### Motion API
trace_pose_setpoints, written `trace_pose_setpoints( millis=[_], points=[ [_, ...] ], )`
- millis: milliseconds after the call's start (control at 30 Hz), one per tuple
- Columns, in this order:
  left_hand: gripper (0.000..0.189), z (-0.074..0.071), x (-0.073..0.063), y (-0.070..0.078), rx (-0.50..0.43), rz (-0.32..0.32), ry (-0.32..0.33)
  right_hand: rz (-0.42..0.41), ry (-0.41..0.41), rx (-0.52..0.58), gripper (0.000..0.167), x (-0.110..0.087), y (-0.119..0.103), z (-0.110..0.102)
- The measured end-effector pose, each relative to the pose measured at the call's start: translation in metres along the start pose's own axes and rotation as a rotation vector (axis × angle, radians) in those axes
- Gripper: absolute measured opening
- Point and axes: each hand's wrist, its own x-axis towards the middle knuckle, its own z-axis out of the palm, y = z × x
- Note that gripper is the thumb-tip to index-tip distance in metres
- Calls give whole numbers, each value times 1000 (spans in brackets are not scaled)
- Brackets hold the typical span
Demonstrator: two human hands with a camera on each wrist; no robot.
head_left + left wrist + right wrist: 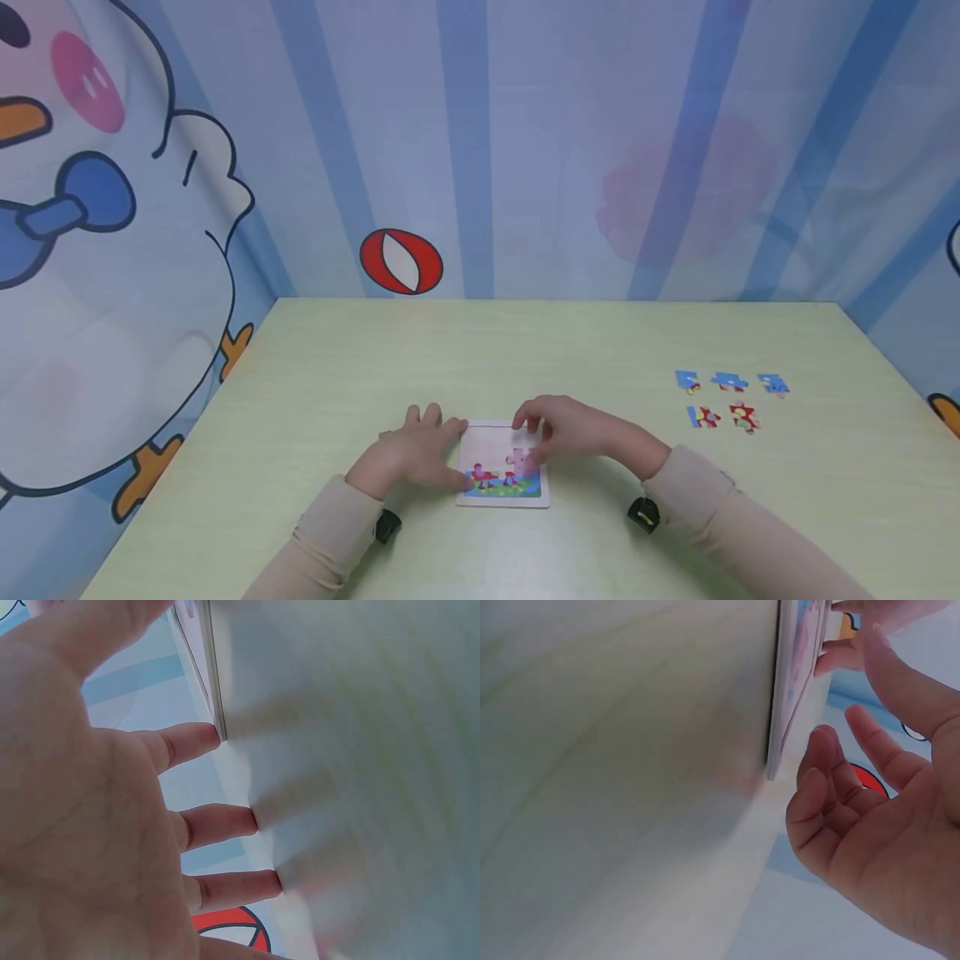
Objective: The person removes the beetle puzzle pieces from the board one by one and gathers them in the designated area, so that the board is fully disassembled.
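A small square jigsaw puzzle board [495, 442] lies on the table, its lower part filled with a green and blue scene. Above that strip sits a pink puzzle piece [517, 458], partly covered by my right thumb. My left hand [416, 450] spreads its fingers at the board's left side; in the left wrist view the index fingertip [202, 739] touches a board corner. Over the right side of the board is my right hand [573, 429], its fingers bent. In the right wrist view thumb and index finger stand apart, with nothing seen between them.
Several loose puzzle pieces lie at the table's right, among them a red one [745, 417] and a blue one [729, 381]. A printed curtain [540, 150] hangs behind the table's back edge. Each wrist carries a small black device [643, 514].
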Motion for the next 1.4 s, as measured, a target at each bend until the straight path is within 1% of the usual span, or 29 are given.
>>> trace_pose_setpoints(
  millis=[133, 300, 533, 967, 1267, 1400],
  points=[
    [81, 0, -1, 0, -6, 3, -1, 52, -26, -21, 39, 1, -3, 6],
    [80, -1, -1, 1, -10, 5, 0, 63, -37, -55, 39, 3, -5, 11],
    [80, -1, 0, 0, -1, 4, -2, 83, -16, -86, 37, 5, -5, 17],
    [79, 1, 1, 0, 2, 7, 7, 46, -7, -143, 26, 6, -3, 21],
    [80, 2, 2, -1, 7, 5, 11, 41, -4, -160, 27, 5, -4, 21],
    [80, 1, 2, -1, 9, 6, 9, 56, -2, -155, 26, 4, -5, 22]
  ],
)
